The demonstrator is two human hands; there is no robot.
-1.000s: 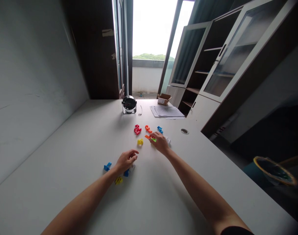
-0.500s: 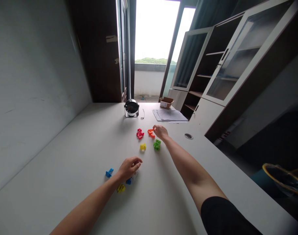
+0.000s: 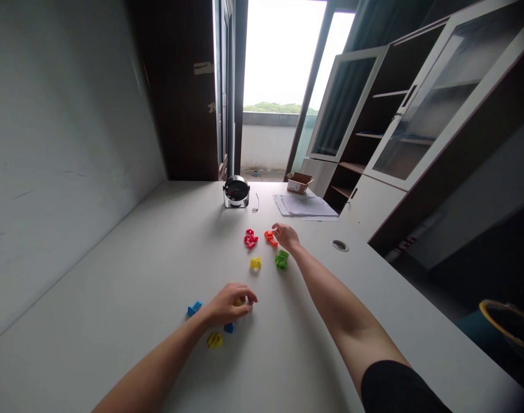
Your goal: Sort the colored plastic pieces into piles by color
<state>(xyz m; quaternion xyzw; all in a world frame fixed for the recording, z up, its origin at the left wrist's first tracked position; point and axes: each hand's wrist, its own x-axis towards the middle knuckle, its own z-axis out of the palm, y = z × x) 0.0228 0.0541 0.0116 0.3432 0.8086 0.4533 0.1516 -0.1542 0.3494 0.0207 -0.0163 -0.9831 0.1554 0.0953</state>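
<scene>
My right hand (image 3: 286,235) is reached far forward. Its fingers are bent, and the tips meet the right side of the orange plastic pieces (image 3: 271,238). Closer to me, my left hand (image 3: 231,304) is curled low over the table, with a yellow plastic piece (image 3: 239,301) showing between thumb and fingers. A blue piece (image 3: 229,328) sticks out below that hand, partly covered. Near the left wrist lie another blue piece (image 3: 194,308) and a yellow piece (image 3: 214,340). Green pieces (image 3: 281,260) lie just below my right hand.
Red pieces (image 3: 250,238) and a yellow piece (image 3: 255,263) lie mid-table. Farther back stand a round black-and-silver device (image 3: 236,192), papers (image 3: 305,205) and a small cardboard box (image 3: 299,182). A cable hole (image 3: 340,245) is at the right. A wall (image 3: 73,172) borders the left side.
My left hand has shifted slightly right, and yellow now shows inside its curl. My right hand stays by the orange pieces. The whole view has shifted a little.
</scene>
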